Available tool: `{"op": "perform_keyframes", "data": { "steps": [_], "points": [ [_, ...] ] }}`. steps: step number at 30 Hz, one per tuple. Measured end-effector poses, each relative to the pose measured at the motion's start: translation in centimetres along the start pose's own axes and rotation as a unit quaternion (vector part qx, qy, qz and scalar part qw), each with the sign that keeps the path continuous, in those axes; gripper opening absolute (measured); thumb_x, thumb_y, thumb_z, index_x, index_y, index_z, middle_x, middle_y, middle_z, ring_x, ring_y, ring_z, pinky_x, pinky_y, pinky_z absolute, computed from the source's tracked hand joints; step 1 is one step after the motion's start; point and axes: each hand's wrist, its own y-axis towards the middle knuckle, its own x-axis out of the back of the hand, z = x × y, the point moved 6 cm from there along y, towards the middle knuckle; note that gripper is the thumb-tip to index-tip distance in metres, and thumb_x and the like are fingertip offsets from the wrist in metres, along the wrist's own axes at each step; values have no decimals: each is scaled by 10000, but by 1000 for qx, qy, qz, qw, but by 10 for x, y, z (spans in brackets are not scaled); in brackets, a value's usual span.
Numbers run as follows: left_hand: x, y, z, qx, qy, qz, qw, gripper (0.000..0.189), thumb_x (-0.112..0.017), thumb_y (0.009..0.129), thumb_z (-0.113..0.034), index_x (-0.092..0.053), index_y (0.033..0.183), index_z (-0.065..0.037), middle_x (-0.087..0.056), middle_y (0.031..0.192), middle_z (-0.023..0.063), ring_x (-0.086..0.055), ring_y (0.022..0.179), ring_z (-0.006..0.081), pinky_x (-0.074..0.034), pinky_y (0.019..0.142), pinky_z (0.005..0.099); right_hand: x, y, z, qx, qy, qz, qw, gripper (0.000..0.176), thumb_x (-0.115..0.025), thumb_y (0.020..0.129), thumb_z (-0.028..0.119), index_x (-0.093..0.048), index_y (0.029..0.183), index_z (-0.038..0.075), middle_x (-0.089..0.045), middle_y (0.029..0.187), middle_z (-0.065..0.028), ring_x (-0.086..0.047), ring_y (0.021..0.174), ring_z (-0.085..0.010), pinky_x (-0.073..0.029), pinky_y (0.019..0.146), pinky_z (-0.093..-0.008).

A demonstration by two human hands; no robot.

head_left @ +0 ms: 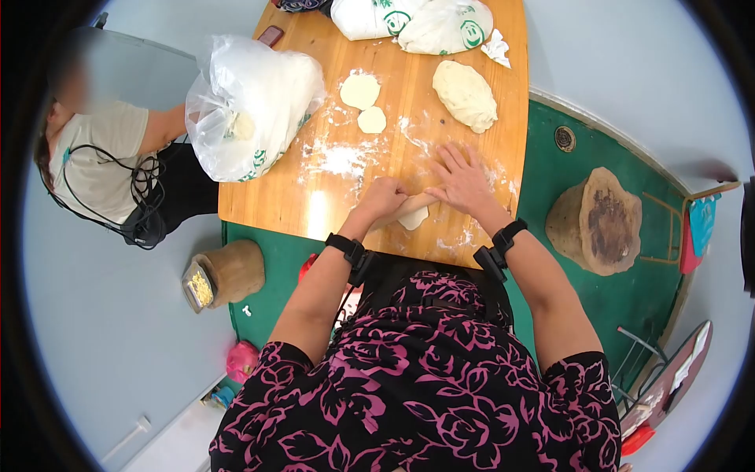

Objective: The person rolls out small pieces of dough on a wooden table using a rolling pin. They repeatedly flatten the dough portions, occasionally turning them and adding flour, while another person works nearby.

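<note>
Near the front edge of the wooden table, a short rolling pin (410, 206) lies across a small piece of dough (414, 219). My left hand (383, 198) is curled at the pin's left end, close to the dough. My right hand (462, 181) rests on the pin's right end with its fingers stretched out and spread. Two flat dough rounds, a larger one (360, 91) and a smaller one (372, 120), lie farther up the table. A big lump of dough (465, 96) sits at the right. White flour (344, 159) is scattered around.
A large plastic bag (255, 106) stands on the table's left side, beside a seated person (106, 157). More bags (445, 27), a crumpled tissue (496, 49) and a phone (270, 35) lie at the far end. Wooden stumps stand right (598, 222) and left (236, 271).
</note>
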Motion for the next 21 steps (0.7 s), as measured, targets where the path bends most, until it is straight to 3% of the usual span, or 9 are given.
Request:
{"op": "perform_keyframes", "data": {
  "steps": [4, 7, 13, 16, 21],
  "points": [
    [1, -3, 4, 30, -13, 39, 999, 172, -669, 696, -188, -700, 790, -48, -662, 777, 149, -639, 747, 277, -502, 692, 356, 2, -35, 4, 32, 42, 47, 998, 564, -529, 801, 497, -534, 1180, 79, -431, 1333, -120, -338, 1278, -275, -208, 1055, -486],
    [-2, -5, -2, -10, 25, 33, 999, 175, -662, 712, -184, -698, 791, -32, -663, 759, 152, -644, 726, 273, -502, 675, 349, 4, -52, 7, 56, 18, 28, 998, 571, -506, 811, 507, -528, 1191, 82, -411, 1353, -122, -330, 1287, -276, -215, 1050, -480],
    [-4, -6, -4, 4, 54, -65, 996, 179, -671, 709, -194, -689, 779, -30, -654, 748, 160, -631, 711, 285, -498, 661, 363, 1, -3, -1, 18, -4, -5, 1000, 549, -549, 789, 480, -535, 1179, 94, -443, 1323, -108, -365, 1265, -269, -232, 1036, -494],
    [-3, -8, -7, 34, 40, -28, 998, 153, -643, 721, -205, -686, 740, -58, -647, 788, 163, -622, 796, 312, -495, 717, 383, 3, -26, 2, 45, 5, 13, 999, 552, -544, 793, 482, -536, 1178, 87, -441, 1326, -112, -362, 1265, -273, -230, 1034, -493],
    [-6, -7, -4, 26, 16, -21, 999, 175, -657, 732, -211, -672, 772, -42, -648, 786, 155, -625, 768, 294, -493, 690, 368, 6, -44, 5, 43, 24, 53, 997, 547, -541, 805, 468, -529, 1194, 83, -439, 1330, -120, -361, 1265, -276, -235, 1028, -487]
  ]
}}
